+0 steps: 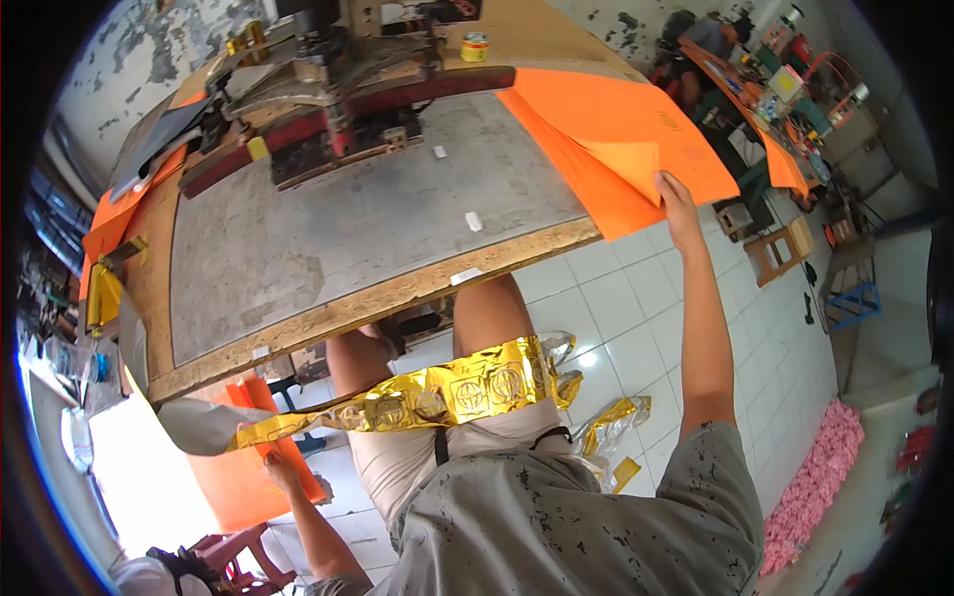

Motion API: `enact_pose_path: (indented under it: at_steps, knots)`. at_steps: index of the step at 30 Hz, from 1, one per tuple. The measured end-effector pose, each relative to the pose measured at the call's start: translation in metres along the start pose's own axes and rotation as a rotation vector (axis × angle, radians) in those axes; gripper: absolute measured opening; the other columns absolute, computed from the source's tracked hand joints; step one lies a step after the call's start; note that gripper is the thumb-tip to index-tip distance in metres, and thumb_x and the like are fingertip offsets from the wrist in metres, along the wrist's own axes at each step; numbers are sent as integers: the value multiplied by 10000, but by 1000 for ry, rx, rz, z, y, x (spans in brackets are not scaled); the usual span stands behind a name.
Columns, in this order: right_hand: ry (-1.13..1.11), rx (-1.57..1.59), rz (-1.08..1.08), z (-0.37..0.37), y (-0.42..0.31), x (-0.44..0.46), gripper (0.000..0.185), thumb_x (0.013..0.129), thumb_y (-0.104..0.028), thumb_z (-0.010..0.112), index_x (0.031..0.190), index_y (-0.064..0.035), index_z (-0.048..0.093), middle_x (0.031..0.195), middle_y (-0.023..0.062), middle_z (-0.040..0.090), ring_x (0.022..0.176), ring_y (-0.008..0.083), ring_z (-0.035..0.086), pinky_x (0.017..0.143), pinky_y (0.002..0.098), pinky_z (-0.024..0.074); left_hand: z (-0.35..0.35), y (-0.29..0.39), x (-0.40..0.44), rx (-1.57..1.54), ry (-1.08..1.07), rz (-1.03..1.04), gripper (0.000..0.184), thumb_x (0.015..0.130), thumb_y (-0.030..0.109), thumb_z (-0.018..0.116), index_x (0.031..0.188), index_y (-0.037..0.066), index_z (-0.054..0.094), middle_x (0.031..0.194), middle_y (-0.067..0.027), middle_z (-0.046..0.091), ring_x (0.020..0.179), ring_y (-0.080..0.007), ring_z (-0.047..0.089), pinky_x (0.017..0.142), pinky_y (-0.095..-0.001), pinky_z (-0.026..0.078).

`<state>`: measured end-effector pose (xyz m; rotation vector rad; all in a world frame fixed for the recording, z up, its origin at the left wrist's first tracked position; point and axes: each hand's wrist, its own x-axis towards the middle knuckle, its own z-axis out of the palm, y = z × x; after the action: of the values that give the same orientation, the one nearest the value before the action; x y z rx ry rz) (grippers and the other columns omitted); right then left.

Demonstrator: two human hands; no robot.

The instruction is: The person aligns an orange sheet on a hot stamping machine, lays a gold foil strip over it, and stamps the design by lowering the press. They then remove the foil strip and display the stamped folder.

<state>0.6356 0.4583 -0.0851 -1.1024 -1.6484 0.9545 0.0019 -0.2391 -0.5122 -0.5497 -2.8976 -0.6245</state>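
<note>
Grey shirt (pixel 566 521) nearest, the person's right hand (pixel 679 209) pinches orange sheets (pixel 621 114) at the worktop (pixel 338 325)'s right corner; the left hand (pixel 283 472) clasps lower orange material (pixel 231 489). Uneven pulling could crease the sheets.

Right hand (pixel 677 199): pinched together
Right arm (pixel 708 328): nearly straight, forward
Left hand (pixel 282 471): lower, out sideways, closure unclear

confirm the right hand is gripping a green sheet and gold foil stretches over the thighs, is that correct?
No, the sheet in the right hand is orange, not green, as the head view shows; gold foil does stretch over the thighs.
</note>
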Motion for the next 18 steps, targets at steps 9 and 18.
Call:
enact_pose_path:
  at_steps: [9,18]
  knots:
    - [144,-585,-634,71,-4,-80,444,1033,-207,606,1415,13,555,1473,169,563,1415,338,470,1201,464,318,-19,-8,3,-220,-164,-196,344,930,315,713,847,-16,752,778,-189,745,701,-283,713,700,-449,545]
    - [133,-547,-798,210,34,-163,722,1079,-464,456,1596,4,272,1665,221,266,1571,428,172,1243,629,164,-79,37,1,-540,-172,-438,344,966,268,721,1135,-29,752,998,-112,782,919,-170,707,824,-347,551]
